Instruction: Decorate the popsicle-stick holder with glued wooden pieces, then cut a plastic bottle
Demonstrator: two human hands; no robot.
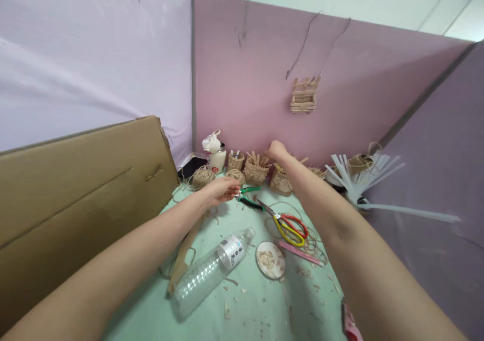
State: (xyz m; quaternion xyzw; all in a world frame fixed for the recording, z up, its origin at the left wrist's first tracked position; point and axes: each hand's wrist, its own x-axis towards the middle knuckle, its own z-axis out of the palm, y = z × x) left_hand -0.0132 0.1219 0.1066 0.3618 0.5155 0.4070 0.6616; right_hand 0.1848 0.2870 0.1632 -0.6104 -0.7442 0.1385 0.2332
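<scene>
My left hand [224, 190] hovers over the table with its fingers curled together, close to the jaws of green-handled pliers [251, 203]. What those fingers hold, if anything, I cannot make out. A twine ball [236, 176] sits just behind it. At the back wall my right hand [277, 150] is bent closed beside a woven basket [256, 172] full of flat wooden sticks [257, 158]. Its fingertips are hidden behind the hand. Another woven basket [281, 182] stands below my right wrist, partly covered by the forearm.
Scissors [289, 228] lie on tangled twine, with a pink strip [301, 254] nearby. In front are a clear plastic bottle [207, 275] and a dish of wood scraps [270, 260]. Cardboard [83, 215] stands left; white strips [355, 177] fan out right. A small stick rack [303, 101] hangs behind.
</scene>
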